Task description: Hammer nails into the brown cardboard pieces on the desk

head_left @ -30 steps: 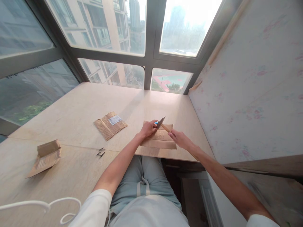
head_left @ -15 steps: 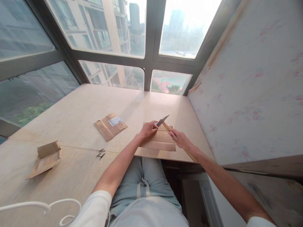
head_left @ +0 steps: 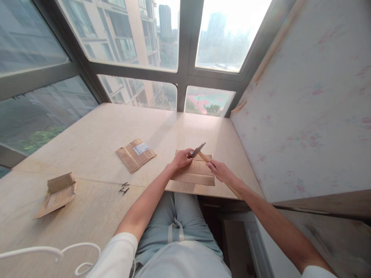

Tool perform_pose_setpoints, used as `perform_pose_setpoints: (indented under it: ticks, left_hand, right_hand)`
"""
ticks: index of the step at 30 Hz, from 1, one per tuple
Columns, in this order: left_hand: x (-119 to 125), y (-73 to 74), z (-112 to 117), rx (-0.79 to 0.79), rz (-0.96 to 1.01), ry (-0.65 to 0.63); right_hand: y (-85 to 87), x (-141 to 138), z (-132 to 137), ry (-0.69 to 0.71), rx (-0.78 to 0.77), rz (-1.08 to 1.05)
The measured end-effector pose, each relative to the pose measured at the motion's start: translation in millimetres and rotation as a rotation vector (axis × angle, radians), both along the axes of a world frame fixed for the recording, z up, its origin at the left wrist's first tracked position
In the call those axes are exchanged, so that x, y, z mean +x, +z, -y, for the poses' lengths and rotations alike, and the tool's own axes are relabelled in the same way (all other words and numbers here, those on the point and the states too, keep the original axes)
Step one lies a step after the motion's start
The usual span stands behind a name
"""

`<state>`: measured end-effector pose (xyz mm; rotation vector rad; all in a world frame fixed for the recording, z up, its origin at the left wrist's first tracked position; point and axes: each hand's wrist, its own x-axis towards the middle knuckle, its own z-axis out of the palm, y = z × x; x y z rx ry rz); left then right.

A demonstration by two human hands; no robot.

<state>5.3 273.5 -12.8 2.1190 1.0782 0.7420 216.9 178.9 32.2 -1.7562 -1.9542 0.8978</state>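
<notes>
centrally: one hammer (head_left: 204, 156), wooden-handled, right hand (head_left: 219, 170) wrapped round it; long axis running from that hand away and leftward, head just beside the left hand (head_left: 182, 158), contact not discernible. left fingers: bent inward, whether pinching anything cannot be told. beneath: cardboard (head_left: 193, 178), hole-dotted, flat on table (head_left: 162, 127).

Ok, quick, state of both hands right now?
Left hand: beside the hammer head; its grip cannot be told.
Right hand: closed, holding the hammer handle.

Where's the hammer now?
In the head view, just right of centre: the right hand holds the hammer by its wooden handle, its head beside the left hand.
</notes>
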Motion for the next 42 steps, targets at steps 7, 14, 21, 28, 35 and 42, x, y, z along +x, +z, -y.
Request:
perform_pose_setpoints:
  ticks: [7,14,21,28,35,42]
  left_hand:
    - [-1,7.2,2,-0.024,0.008,-0.03]
    - [-19,6.1,5,0.145,-0.048,0.004]
    - [-30,-3.9,14,0.183,-0.177,0.137]
    - [-23,-3.3,24,0.062,-0.253,0.212]
    - [-20,-10.7,21,0.092,-0.221,0.163]
    - [-16,-4.4,20,0.062,-0.283,0.181]
  right_hand:
    - [-4.7,0,4,-0.027,-0.028,-0.09]
    - [-6.7,1,5,-0.063,-0.01,-0.145]
    - [-4.8,8,11,-0.083,-0.018,-0.117]
    - [-5.7,-3,12,-0.063,-0.018,-0.084]
    - [-0.6,-9,9,-0.062,-0.044,-0.049]
    - [0.1,-9,7,-0.053,0.006,0.032]
